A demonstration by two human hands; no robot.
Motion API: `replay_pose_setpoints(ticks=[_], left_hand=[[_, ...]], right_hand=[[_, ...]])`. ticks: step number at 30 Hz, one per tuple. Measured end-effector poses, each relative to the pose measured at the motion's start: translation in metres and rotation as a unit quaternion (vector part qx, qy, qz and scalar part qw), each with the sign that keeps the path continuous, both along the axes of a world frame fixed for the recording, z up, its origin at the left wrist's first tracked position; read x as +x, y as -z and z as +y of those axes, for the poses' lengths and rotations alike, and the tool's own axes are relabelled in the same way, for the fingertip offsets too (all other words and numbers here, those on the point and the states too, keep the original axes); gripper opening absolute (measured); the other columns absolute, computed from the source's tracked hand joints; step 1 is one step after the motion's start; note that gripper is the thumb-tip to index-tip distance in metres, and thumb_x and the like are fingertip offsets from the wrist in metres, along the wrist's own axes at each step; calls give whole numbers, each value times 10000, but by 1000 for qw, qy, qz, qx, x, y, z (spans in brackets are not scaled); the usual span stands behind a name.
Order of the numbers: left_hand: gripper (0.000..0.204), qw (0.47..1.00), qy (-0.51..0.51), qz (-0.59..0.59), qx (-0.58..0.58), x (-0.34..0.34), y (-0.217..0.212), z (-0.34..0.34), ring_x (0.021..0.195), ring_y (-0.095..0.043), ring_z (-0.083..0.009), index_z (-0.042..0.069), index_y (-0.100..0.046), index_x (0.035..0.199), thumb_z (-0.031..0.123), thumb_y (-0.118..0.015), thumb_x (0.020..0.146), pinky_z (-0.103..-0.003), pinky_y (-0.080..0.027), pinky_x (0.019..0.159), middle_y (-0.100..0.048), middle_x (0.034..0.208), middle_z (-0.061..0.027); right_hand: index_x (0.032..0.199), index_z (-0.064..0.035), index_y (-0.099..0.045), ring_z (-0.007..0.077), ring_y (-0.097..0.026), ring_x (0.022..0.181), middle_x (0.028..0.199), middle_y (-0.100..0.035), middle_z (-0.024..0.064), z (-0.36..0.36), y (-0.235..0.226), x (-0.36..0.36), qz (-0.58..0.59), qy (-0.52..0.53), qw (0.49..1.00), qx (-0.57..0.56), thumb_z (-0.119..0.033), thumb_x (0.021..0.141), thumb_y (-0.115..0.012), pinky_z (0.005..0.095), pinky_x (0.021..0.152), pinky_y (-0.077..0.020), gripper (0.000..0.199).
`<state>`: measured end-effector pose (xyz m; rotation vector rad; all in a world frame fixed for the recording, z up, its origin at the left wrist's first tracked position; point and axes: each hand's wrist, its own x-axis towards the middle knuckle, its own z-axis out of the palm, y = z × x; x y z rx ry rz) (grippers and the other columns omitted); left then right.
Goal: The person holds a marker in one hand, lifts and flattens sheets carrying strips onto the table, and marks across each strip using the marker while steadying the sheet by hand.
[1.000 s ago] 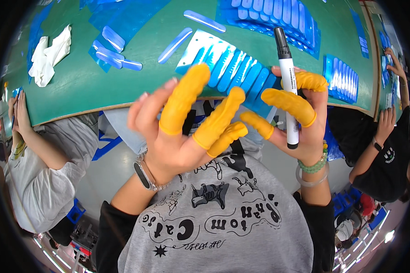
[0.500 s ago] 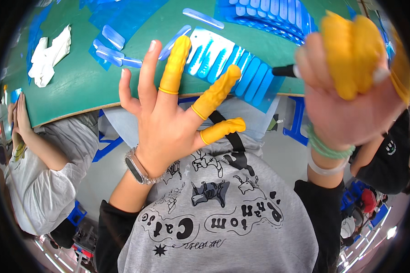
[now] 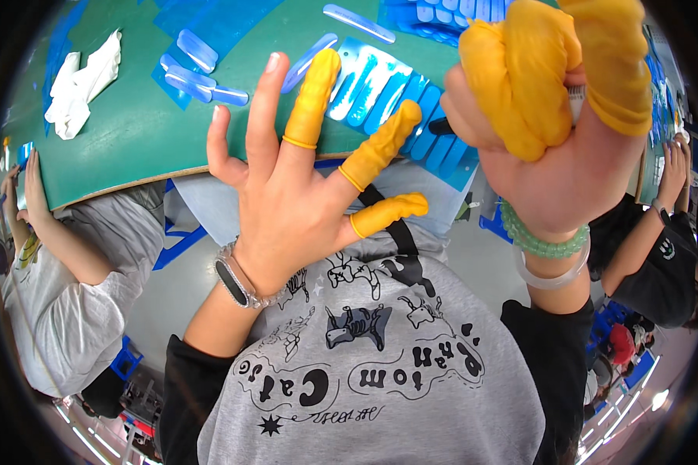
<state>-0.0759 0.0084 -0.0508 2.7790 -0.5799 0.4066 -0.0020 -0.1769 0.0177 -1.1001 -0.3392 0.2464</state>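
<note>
left hand (image 3: pixel 287 201) now spread and released, right hand (image 3: pixel 551 132) risen to one o'clock, clenched on the marker (image 3: pixel 442 125), leaving the counter (image 3: pixel 132 147).

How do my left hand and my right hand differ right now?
The left hand is open with fingers spread and empty; the right hand is a closed fist around a marker. The left hand sits lower, the right hand nearer the camera. Both wear yellow finger cots.

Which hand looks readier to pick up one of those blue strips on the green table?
Probably the left hand: it is open, fingers spread, holding nothing, above the table. The right hand is closed around a marker.
</note>
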Motion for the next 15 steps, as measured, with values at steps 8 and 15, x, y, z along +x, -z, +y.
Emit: replay_pose_setpoints(ticks=[8,15], left_hand=[[692,1000,-7,-9,-3,1,2,1,1420,-318,-392,288,-725,1199,790,-575,747,-504,-23,1144,-489,1464,-148],[669,1000,-14,-9,-14,1,2,2,1411,-336,-403,250,-731,1180,749,-617,749,-517,-41,1146,-518,1438,-131]], right_hand=[[1053,-44,-552,121,-406,567,718,-475,22,13,2,-2,47,51,998,-7,-308,1027,-471,265,551,-352,278],[1118,-28,-556,108,-397,545,694,-461,13,21,1,-5,87,94,992,-17,-278,1026,-486,256,528,-335,276]])
